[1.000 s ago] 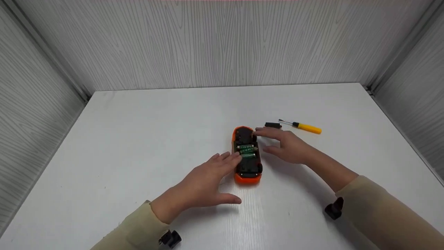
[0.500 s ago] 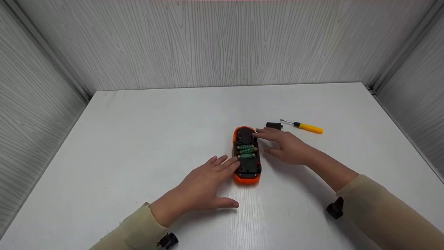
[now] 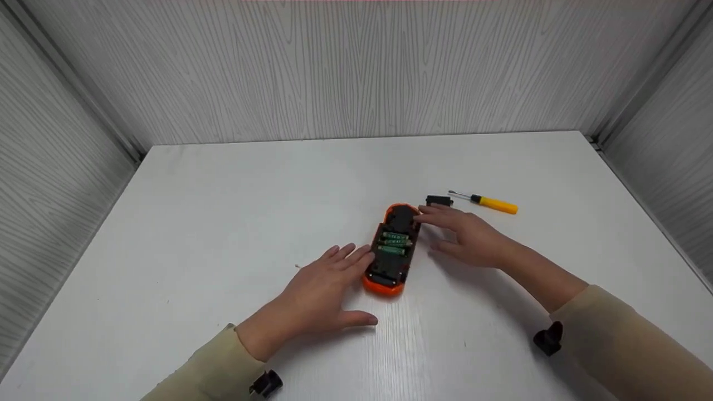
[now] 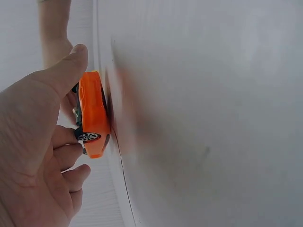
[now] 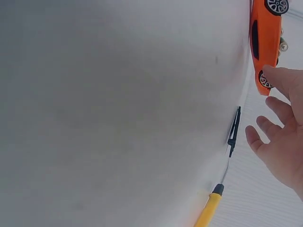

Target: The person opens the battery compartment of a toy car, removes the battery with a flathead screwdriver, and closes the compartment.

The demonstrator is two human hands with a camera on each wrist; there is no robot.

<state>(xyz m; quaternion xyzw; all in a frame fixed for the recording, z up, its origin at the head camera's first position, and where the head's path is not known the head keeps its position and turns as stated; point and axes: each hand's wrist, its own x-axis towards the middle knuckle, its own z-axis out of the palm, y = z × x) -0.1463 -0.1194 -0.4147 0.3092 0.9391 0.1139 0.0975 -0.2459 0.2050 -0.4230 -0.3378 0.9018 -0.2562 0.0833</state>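
An orange toy car (image 3: 401, 216) lies upside down on the white table, its black underside facing up. Several green batteries (image 3: 394, 243) sit in its middle compartment; in the right wrist view a battery end (image 5: 283, 46) sticks out past the car's body. My left hand (image 3: 320, 289) has its fingers stretched out, with the fingertips at the car's near left side by a wheel (image 4: 88, 136). On the opposite side, my right hand (image 3: 470, 236) reaches its extended fingertips to the car's far right edge, beside the other wheel (image 5: 265, 79).
Beyond my right hand lies a small black cover (image 3: 439, 200). Next to it is a screwdriver (image 3: 497, 205) with a yellow handle. Grey wood-grain walls (image 3: 356, 72) enclose the back and sides of the table (image 3: 234, 206).
The toy car has turned clockwise, its near end swinging left and its far end right. My left hand has shifted left and my right hand slightly right.
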